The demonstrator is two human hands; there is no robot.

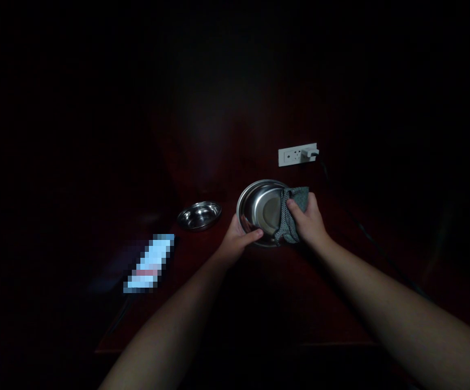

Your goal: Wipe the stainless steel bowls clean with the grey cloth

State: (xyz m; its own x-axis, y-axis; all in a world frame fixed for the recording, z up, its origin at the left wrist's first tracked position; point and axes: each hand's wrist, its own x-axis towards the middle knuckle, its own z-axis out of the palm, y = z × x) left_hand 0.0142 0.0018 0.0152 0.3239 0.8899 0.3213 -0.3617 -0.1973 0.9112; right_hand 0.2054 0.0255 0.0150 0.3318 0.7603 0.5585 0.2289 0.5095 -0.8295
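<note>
A shiny metal bowl (265, 208) is held up above the dark red table, tilted so that its inside faces me. My left hand (237, 241) grips its lower left rim, the thumb lying over the inner edge and the other fingers hidden behind. On the right side of the bowl, my right hand (308, 219) is closed on a grey-green cloth (289, 216), which is folded over the rim and touches the inside. A second, shallow metal bowl (200, 215) rests on the table to the left, apart from both hands.
On the left of the table (267, 319) lies a lit, blurred-out screen (149, 265) with a dark cable near it. A white wall socket (298, 155) with a plug in it is behind the bowl. A dark cable (367, 233) runs along the right. The surroundings are very dark.
</note>
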